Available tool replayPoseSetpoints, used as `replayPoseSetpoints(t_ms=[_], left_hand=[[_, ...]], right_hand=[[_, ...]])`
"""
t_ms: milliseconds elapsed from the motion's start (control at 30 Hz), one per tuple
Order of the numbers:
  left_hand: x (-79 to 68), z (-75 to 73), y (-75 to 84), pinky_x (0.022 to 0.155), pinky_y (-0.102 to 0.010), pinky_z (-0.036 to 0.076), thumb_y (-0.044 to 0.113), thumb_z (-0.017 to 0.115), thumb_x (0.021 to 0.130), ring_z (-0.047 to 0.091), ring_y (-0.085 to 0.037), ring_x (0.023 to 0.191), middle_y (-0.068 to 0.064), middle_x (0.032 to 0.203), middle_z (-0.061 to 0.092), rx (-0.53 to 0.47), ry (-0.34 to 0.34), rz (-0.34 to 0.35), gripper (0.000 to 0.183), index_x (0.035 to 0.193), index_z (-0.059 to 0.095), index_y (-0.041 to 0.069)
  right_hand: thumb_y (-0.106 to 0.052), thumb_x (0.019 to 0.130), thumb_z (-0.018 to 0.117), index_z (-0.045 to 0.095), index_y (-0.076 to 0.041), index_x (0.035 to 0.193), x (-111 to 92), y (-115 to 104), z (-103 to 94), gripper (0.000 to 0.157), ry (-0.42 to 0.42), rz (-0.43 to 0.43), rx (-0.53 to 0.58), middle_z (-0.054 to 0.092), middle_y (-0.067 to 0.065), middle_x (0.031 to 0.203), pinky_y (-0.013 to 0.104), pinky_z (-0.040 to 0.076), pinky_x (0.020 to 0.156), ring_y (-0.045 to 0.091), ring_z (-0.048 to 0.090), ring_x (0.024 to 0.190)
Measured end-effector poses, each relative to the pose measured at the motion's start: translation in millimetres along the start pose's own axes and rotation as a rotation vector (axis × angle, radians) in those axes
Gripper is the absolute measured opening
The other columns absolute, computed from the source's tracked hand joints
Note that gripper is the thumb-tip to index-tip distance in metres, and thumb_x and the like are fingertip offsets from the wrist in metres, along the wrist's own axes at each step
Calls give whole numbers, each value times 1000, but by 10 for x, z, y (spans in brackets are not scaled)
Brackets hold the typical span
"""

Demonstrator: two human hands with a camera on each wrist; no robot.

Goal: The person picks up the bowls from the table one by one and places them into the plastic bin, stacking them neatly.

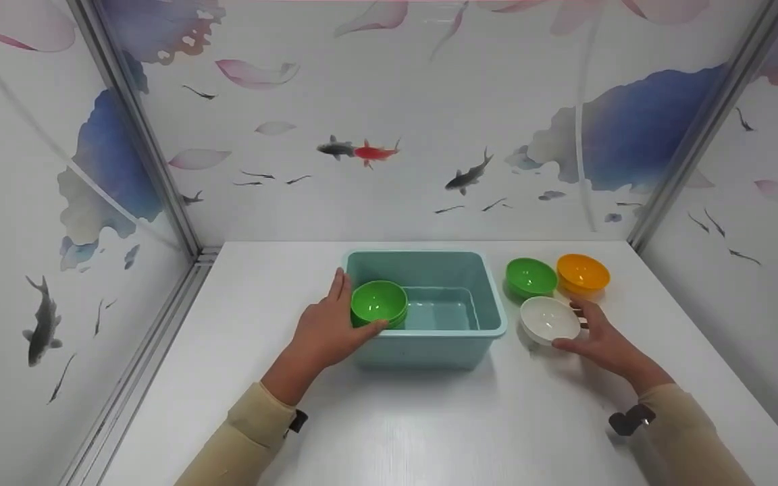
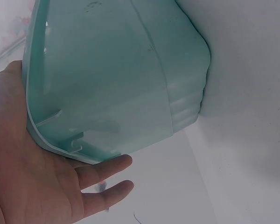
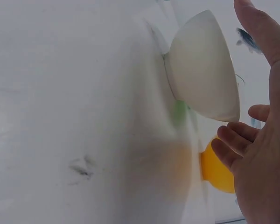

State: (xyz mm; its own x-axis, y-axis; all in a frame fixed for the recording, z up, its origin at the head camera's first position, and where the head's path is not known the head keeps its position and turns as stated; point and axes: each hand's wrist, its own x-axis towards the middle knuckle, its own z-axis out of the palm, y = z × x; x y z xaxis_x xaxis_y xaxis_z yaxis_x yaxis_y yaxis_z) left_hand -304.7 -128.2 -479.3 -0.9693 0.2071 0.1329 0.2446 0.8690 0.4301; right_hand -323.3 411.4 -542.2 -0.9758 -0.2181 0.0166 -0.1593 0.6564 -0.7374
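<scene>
At the near left corner of a light teal plastic basin point(image 1: 423, 351), my left hand point(image 1: 328, 327) rests on the rim. In the left wrist view its lower two fingers point(image 2: 107, 196) extend straight past the corner. Inside the basin sit stacked green bowls point(image 1: 379, 302), partly hidden by the basin wall and left thumb. To the right, my right hand point(image 1: 602, 341) is spread beside a white bowl point(image 1: 550, 320), thumb by the near rim and fingers by the right side. The right wrist view shows the white bowl point(image 3: 200, 67) upright on the table, with the thumb apart from it.
Behind the white bowl stand a green bowl point(image 1: 531, 277) and an orange bowl point(image 1: 583, 273). The white table point(image 1: 227, 337) is bounded by printed panels point(image 1: 402, 121) with metal frame posts point(image 1: 139, 128) at the corners.
</scene>
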Motion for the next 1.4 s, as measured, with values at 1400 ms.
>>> replayPoseSetpoints(t_ms=[1400], left_hand=[[8,1,17,103,-57,54,84,61,94,67,-45,131,-16,184,15,10,5,8,123,175,21,1]], right_hand=[[-30,90,95,9,-10,177,137,147,197,124,37,38,124,27,30,176,79,20,123,54,33,156]])
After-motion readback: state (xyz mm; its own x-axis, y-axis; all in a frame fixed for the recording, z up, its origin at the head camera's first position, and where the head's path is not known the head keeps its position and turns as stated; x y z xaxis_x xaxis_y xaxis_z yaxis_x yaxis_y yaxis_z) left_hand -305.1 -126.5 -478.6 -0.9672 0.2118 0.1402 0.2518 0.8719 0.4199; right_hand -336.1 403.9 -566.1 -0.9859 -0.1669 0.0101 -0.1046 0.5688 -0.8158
